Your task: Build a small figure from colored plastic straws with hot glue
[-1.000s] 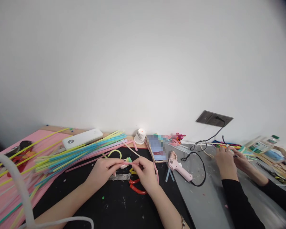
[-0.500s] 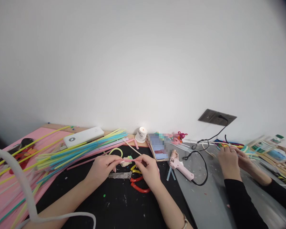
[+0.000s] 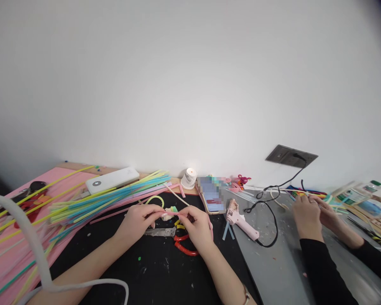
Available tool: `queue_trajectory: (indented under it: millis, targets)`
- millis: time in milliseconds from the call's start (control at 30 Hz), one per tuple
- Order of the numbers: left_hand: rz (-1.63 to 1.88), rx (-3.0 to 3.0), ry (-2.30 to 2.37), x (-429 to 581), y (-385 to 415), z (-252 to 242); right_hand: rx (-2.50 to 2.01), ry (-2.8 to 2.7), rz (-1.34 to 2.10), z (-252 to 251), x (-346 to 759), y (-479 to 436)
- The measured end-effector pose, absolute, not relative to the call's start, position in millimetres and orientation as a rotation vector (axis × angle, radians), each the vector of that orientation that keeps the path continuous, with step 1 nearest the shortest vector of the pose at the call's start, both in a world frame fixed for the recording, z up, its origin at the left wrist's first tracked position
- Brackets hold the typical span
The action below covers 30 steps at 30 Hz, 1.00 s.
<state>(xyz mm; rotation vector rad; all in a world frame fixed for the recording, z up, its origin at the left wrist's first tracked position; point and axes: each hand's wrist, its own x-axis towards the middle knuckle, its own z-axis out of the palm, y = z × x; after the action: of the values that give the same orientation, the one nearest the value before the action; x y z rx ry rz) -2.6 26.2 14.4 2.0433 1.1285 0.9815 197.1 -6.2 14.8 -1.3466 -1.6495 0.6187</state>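
Observation:
A pink pipe cleaner point(image 3: 171, 213) stretches between my two hands above the black mat. The fingertips of my left hand point(image 3: 142, 220) pinch its left part. My right hand point(image 3: 196, 228) grips the other side between thumb and fingers, and a pink loop shows beside its outer edge. Just behind the pipe cleaner lies a small pale piece with a green end point(image 3: 173, 209), partly covered. Under my hands rest scissors point(image 3: 186, 249) with red and yellow handles, their metal blade pointing left. A pale yellow bent strip point(image 3: 155, 198) curves behind my left hand.
Bundled coloured pipe cleaners point(image 3: 114, 197) and a white power bank point(image 3: 112, 181) lie left. Behind stand a white cup point(image 3: 189, 178) and a phone point(image 3: 211, 197). A corded glue gun point(image 3: 243, 222) lies right. A co-worker's hands point(image 3: 307, 216) work farther right. A white tube point(image 3: 34, 250) crosses the near left.
The view has shifted very slightly. Both my hands keep their hold on the pink pipe cleaner, which now bends a little more.

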Motion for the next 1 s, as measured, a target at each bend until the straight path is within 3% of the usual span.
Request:
queue_trajectory:
  millis: [1000]
  targets:
    - [0.799, 1.935, 0.928, 5.6, 24.7, 11.9, -1.277, -1.653, 0.72, 14.9, 195.2, -7.2]
